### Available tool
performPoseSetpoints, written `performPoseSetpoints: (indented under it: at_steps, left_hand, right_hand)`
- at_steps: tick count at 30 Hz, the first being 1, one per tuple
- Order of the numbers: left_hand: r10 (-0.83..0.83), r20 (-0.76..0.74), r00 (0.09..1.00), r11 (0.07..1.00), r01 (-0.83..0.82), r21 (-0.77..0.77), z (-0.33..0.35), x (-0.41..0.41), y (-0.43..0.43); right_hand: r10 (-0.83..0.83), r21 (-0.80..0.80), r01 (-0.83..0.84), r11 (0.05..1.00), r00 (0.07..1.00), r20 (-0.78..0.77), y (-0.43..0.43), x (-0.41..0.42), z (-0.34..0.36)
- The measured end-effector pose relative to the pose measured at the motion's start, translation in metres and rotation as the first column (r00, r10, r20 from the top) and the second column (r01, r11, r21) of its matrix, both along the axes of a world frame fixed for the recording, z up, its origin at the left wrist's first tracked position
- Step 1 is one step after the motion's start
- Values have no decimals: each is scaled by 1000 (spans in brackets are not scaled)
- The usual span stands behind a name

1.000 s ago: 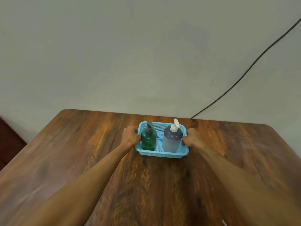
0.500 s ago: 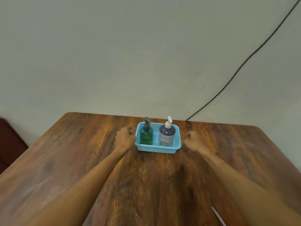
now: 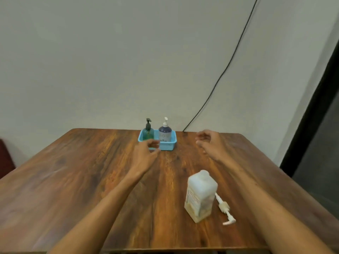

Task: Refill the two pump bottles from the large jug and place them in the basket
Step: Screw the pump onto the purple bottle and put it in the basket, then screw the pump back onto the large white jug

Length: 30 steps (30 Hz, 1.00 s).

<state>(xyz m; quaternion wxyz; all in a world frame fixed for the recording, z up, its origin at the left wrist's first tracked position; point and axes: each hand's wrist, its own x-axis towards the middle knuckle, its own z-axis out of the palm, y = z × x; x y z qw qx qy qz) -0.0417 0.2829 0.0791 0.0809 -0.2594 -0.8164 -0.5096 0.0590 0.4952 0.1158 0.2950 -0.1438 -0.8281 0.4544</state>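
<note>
While the left hand [image 3: 145, 153] blocks the blue basket's [image 3: 167, 144] near-left corner, both hands hover with loose, open grips, right hand [image 3: 209, 143] holding nothing either.

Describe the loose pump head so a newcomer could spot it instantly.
On the wooden table, look near the front right, where the large jug stands. The loose pump head lies flat just right of it: white, thin, alone on bare wood, not on any bottle.
</note>
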Motion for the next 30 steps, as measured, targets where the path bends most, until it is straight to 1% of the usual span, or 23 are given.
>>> performPoseSetpoints:
  at_steps: [2, 5, 10, 12, 14, 16, 18, 21, 23, 25, 27, 30]
  left_hand:
    - [-42, 21, 999, 999, 41, 23, -5, 40, -6]
    - [-97, 37, 995, 995, 96, 18, -15, 89, -8]
    - [-154, 48, 987, 988, 155, -7, -37, 132, 3]
    - [-169, 48, 984, 985, 170, -12, -45, 140, 9]
    - [-182, 70, 981, 983, 184, -26, -53, 141, 16]
    - [-192, 90, 977, 979, 197, -47, -59, 141, 23]
    - [-204, 98, 974, 977, 209, -44, -64, 140, 29]
    - [-234, 104, 967, 972, 236, -11, -67, 141, 36]
    - [-254, 106, 961, 967, 255, 6, -70, 140, 39]
    - [-270, 94, 958, 963, 269, 22, -74, 137, 40]
    - [-281, 84, 956, 960, 278, 42, -77, 134, 41]
    - [-294, 69, 953, 955, 290, 63, -76, 134, 39]
  right_hand:
    - [-22, -36, 21, 999, 999, -34, -10, 37, -7]
    - [-72, -71, 68, 995, 996, -55, -17, 83, -23]
    - [-177, -61, 172, 983, 980, -90, -16, 124, -56]
    - [-205, -29, 204, 979, 977, -53, -6, 134, -75]
    - [-200, 34, 198, 980, 979, 41, 5, 139, -94]
    - [-162, 127, 144, 981, 975, 153, 12, 142, -110]
    - [-99, 243, 36, 969, 963, 252, 16, 146, -123]
    - [-28, 421, -143, 896, 927, 375, 18, 150, -135]
    - [-16, 499, -230, 835, 898, 440, 17, 152, -135]
    - [-21, 586, -294, 755, 883, 470, 15, 154, -129]
    - [-12, 631, -340, 697, 875, 485, 14, 154, -125]
    - [3, 670, -345, 657, 890, 455, 17, 153, -129]
